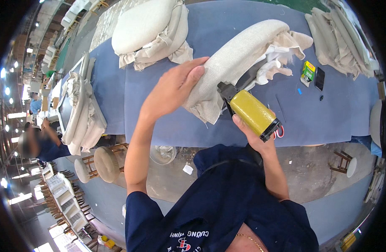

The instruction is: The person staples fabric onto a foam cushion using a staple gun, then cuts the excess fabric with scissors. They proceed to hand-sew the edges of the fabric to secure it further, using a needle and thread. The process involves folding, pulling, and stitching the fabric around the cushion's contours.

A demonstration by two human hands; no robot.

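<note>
A beige fabric-covered seat cushion [239, 48] stands tilted on its edge on the blue-topped table [159, 130], loose cloth and white lining showing along its right side. My left hand [172, 86] grips its left edge, fingers together and thumb pressed on the fabric. My right hand [255, 136] is closed round the handle of a yellow and black staple gun [252, 111]. The tool's black nose is against or very near the cushion's lower edge; contact cannot be made out. Most of the right fingers are hidden beneath the tool.
Covered cushions [149, 29] are stacked at the back left, with more fabric-covered pieces [81, 107] at far left and others [338, 42] at back right. A green-yellow box [308, 72], a phone [320, 79] and red-handled scissors [279, 132] lie to the right. Another person [50, 143] sits at left.
</note>
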